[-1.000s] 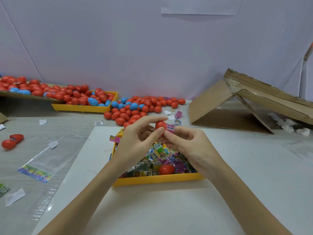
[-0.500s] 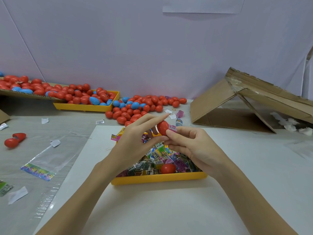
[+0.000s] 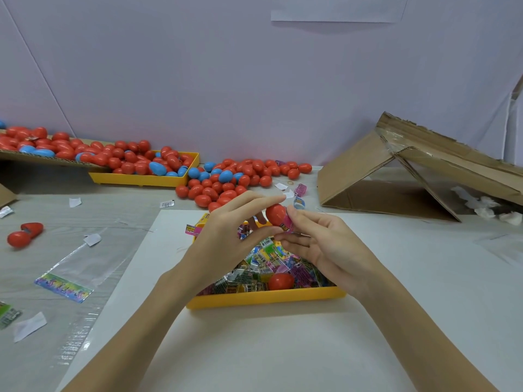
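Observation:
Over the yellow tray (image 3: 266, 298) of colourful small packets, both hands meet around a red plastic egg half (image 3: 276, 213). My left hand (image 3: 226, 236) pinches the red egg half between thumb and fingers. My right hand (image 3: 319, 241) pushes a pink packet (image 3: 288, 225) against the egg's open end with thumb and fingertips. A second red egg (image 3: 280, 280) lies among the packets in the tray.
A pile of red and blue eggs (image 3: 240, 179) lies behind the tray, with more in a far yellow tray (image 3: 141, 179) and on cardboard at the left. A collapsed cardboard box (image 3: 410, 176) stands at the right. An open red egg (image 3: 24, 234) and plastic bags (image 3: 70, 273) lie left.
The egg half has tilted and dropped slightly between my hands. The pink packet now sits at its lower open end, with my right fingers straighter.

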A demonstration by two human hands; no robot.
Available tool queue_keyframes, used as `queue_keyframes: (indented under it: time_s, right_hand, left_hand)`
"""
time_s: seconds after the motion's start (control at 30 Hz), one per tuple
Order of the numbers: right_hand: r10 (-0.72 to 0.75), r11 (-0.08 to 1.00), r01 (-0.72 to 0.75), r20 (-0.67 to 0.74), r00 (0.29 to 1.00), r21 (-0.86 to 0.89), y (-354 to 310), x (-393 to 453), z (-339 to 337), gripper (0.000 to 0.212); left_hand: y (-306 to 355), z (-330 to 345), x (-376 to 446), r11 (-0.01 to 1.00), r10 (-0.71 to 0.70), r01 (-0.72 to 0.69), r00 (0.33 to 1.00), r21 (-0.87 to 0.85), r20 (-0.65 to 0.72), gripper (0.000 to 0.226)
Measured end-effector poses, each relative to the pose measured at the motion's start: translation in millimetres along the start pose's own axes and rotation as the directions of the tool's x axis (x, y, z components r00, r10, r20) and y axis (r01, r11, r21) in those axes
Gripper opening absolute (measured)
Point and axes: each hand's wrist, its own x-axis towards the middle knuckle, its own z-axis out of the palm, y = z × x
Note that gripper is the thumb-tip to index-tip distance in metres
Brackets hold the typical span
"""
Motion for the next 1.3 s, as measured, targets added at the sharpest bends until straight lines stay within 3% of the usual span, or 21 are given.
queue_keyframes:
  time_s: [0.3,0.53,0.8,0.97,1.1,1.3]
  right_hand:
    - [-0.017,1.0,0.017,-0.019,1.0,-0.006,0.7,-1.0,3.3,0.032]
    - [0.037,0.993,-0.036,-0.009,0.999,0.116,3.4,0.4,3.8,0.031]
    - [-0.034,0.998,0.037,-0.055,0.998,0.05,7.6,3.1,3.9,0.034]
    - [-0.017,0.992,0.02,-0.019,1.0,0.122,9.3,3.5,6.0,0.031]
    - [0.033,0.985,-0.035,0.016,0.999,0.166,10.4,3.9,6.0,0.027]
    - [0.135,0.96,-0.135,0.014,0.991,0.244,11.5,5.9,7.1,0.022]
  left_hand:
    - [-0.9,-3.8,-1.3,0.996,0.057,-0.056,0.998,0.069,-0.009,0.048]
    - [0.9,2.1,-0.9,0.999,0.003,-0.002,1.0,0.036,-0.017,0.047]
    - [7.8,5.4,-1.9,1.0,-0.026,0.026,0.996,0.006,-0.083,0.049]
    - [7.5,3.0,-4.5,0.994,0.01,0.007,0.989,0.112,-0.15,0.046]
    - [7.1,-1.6,-5.8,0.959,0.064,-0.033,0.993,0.283,-0.1,0.047]
    - [4.7,-4.6,-4.5,0.935,0.152,-0.133,0.988,0.33,-0.03,0.044]
